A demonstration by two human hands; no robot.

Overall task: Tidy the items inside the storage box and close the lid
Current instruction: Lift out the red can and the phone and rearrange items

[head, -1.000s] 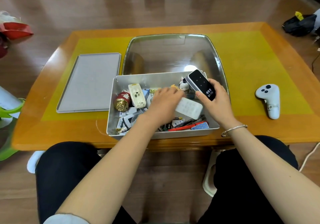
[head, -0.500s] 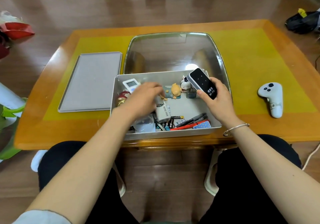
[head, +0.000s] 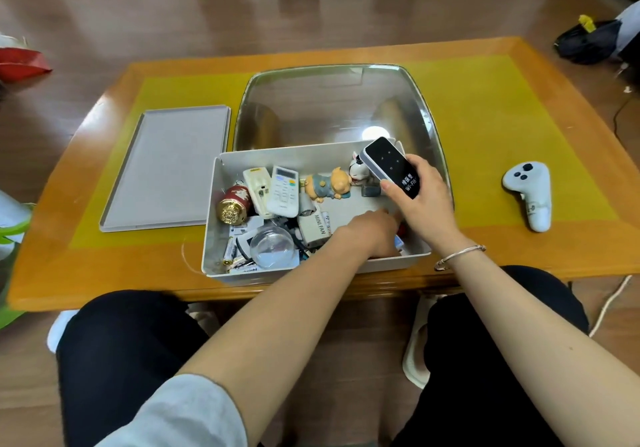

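Two hands sort the box (head: 313,275): right hand (head: 426,201) clamps a black remote (head: 391,167) at two o'clock; left hand (head: 372,232) digs, grip unclear; next, seat the remote flat.

Table (head: 485,256): glossy varnished wood, matt yellow inlay. Storage box (head: 213,239): matt grey plastic; lid (head: 166,169) same. Tray (head: 332,100): mirror-bright metal. Black device (head: 391,166): glossy face. Bracelet (head: 457,254): shiny metal. Dome (head: 272,246): clear plastic.

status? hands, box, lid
Right hand grips black remote over box. Left hand down in box's right side, fingers hidden. Lid off, flat on table left of box. Contents jumbled.
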